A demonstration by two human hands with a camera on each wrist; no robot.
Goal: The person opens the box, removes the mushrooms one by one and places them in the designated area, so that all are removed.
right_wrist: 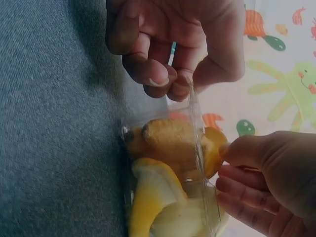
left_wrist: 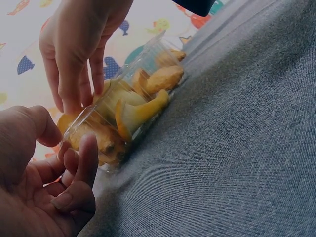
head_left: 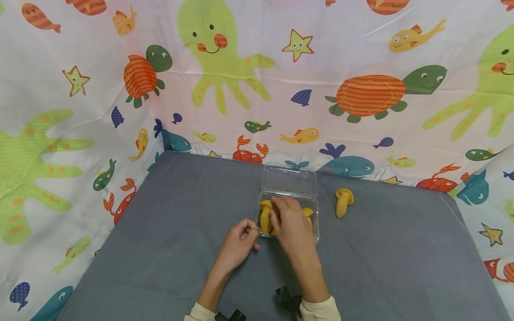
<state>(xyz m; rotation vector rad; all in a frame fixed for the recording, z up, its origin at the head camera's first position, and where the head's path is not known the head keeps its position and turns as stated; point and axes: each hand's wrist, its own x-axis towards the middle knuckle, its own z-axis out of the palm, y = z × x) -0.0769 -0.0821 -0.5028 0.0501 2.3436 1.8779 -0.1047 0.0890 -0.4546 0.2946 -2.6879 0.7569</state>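
Note:
A clear plastic clamshell box (head_left: 317, 219) sits on the grey cloth, its lid (head_left: 288, 180) folded back. Inside lie several yellow mushrooms (head_left: 265, 217), seen through the wall in both wrist views. My left hand (head_left: 237, 244) pinches the box's near left rim between thumb and fingers. Over the box, my right hand (head_left: 295, 228) points its fairly straight fingers down among the mushrooms. In the right wrist view its thumb touches a mushroom cap (right_wrist: 215, 153) at the rim. Part of the contents is hidden under this hand. Another yellow mushroom (head_left: 343, 203) lies outside, right of the box.
The grey cloth (head_left: 160, 249) covers the table. Behind and at both sides hangs a white curtain (head_left: 257, 58) printed with sea animals; it meets the table's back edge just behind the lid. Black straps (head_left: 288, 298) sit at the wrists.

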